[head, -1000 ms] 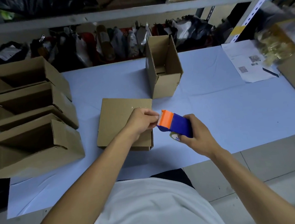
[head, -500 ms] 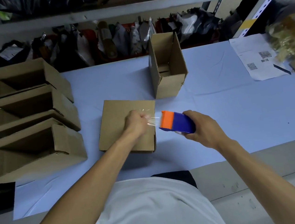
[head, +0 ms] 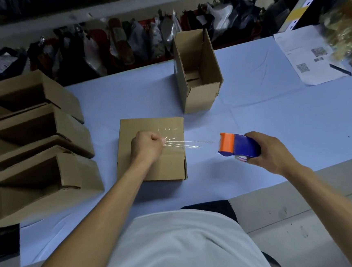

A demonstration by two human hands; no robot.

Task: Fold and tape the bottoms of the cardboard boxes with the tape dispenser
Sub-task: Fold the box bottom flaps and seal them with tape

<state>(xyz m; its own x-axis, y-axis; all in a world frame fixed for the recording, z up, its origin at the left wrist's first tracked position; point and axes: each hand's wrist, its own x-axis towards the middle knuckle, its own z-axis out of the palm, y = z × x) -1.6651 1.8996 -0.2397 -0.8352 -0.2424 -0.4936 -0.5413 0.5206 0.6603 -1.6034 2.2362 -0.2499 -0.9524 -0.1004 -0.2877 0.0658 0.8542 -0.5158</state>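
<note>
Two hands at work | our left hand [head: 145, 147] pinches the clear tape [head: 191, 144] end above the upturned box [head: 153, 149] on the table [head: 276, 124] | our right hand [head: 273, 151] grips the tape dispenser [head: 239, 146] just right of it, tape stretched between.

No words or numbers are legible; the paper sheet [head: 304, 56] at two o'clock carries square codes and print too small to read.

Brown box [head: 152, 161] bottom-up; blue-orange tape dispenser [head: 239, 146] beside it.
</note>
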